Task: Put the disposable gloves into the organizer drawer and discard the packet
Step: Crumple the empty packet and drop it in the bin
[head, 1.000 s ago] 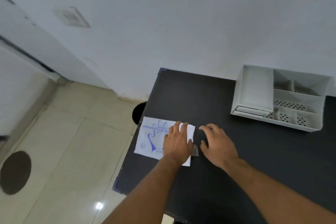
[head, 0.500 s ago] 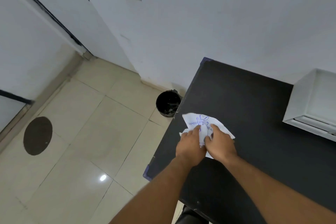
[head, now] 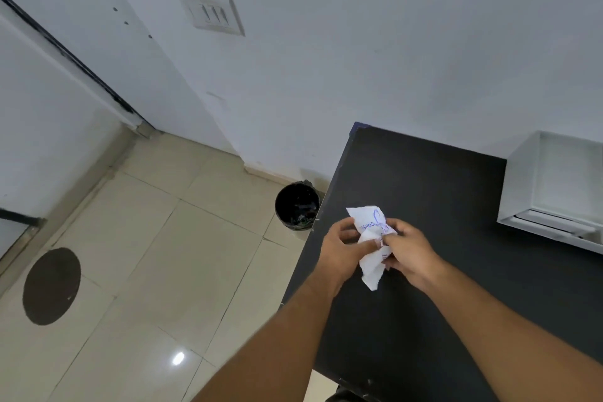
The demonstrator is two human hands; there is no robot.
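Here, left hand [head: 342, 246], right hand [head: 409, 250], both crumpling packet [head: 372, 238] above table [head: 440, 192]

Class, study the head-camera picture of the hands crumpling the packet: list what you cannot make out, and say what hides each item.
1. Packet print, head view: crumpling and both hands cover most lettering.
2. Organizer, head view: cut off by the right edge; the gloves cannot be seen.
3. Bin contents, head view: too dark and small.
4. Left hand and right hand fingertips: partly hidden in the packet.

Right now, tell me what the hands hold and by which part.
Both hands, left and right, pinch the crumpled glove packet around its middle, above the table.
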